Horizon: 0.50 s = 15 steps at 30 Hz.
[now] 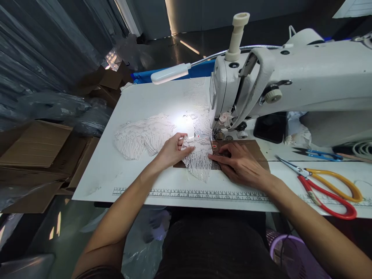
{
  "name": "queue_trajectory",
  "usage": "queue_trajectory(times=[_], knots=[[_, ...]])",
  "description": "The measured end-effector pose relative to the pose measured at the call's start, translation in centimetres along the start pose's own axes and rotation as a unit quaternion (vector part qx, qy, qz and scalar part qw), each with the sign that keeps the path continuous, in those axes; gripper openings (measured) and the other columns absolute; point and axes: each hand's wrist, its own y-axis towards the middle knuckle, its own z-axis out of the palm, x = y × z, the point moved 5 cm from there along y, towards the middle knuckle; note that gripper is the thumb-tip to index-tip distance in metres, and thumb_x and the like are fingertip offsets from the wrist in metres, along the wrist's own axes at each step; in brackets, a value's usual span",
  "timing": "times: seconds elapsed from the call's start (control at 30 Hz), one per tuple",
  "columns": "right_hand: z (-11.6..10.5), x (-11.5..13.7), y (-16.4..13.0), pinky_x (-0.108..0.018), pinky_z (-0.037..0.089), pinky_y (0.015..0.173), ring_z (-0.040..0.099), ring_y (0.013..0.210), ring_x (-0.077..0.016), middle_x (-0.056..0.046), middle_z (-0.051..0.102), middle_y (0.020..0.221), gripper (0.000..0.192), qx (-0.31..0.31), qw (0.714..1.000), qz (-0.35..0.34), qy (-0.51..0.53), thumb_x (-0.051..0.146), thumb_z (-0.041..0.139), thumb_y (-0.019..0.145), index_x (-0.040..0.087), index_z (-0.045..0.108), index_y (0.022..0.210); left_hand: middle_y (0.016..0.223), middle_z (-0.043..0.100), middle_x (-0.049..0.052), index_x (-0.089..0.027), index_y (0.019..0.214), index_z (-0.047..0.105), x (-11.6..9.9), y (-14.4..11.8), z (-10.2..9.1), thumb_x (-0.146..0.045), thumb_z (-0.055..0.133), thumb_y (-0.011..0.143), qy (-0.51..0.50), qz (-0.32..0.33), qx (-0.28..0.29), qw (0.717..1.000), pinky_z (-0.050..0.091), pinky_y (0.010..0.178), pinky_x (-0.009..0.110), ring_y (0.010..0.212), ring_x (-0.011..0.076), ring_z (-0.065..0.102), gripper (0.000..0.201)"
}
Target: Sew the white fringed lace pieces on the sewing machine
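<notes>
A white lace piece (pixel 199 161) lies under the presser foot (pixel 214 136) of a white sewing machine (pixel 290 81). My left hand (pixel 172 150) pinches the lace's left edge with fingers curled on it. My right hand (pixel 240 162) lies flat, fingertips pressing the lace's right edge against a brown guide plate (pixel 255 149) just in front of the needle. More white lace (pixel 142 135) is bunched to the left of my left hand.
Red and yellow handled scissors (pixel 325 186) lie at the right, small blue snips (pixel 318 155) behind them. A ruler strip (pixel 203 195) runs along the white table's front edge (pixel 122 170). A gooseneck lamp (pixel 170 73) lights the needle area. Cardboard boxes (pixel 37 147) stand on the left.
</notes>
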Motion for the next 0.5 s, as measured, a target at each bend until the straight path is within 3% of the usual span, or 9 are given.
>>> queue_trajectory(times=[0.23,0.5], knots=[[-0.03,-0.16,-0.06,-0.050,0.047,0.089,0.054,0.110,-0.0294,-0.012,0.057,0.116,0.041,-0.018,1.000,-0.011,0.018,0.026,0.045,0.098,0.032,0.061,0.135,0.073,0.047,-0.003,-0.016,0.133,0.049,0.09,0.06,-0.01,-0.050,0.075,0.080,0.001,0.012,-0.007,1.000,0.041,0.058,0.026,0.064,0.0132,0.050,0.068],[0.11,-0.21,-0.11,-0.051,0.045,0.089,0.053,0.109,-0.0292,-0.013,0.057,0.116,0.041,-0.027,0.999,-0.005,0.039,0.025,0.043,0.097,0.031,0.063,0.133,0.078,0.045,-0.002,-0.015,0.135,0.047,-0.51,-0.35,-0.18,-0.044,0.073,0.082,0.032,0.010,-0.004,0.999,0.043,0.059,0.026,0.067,0.0130,0.047,0.066]])
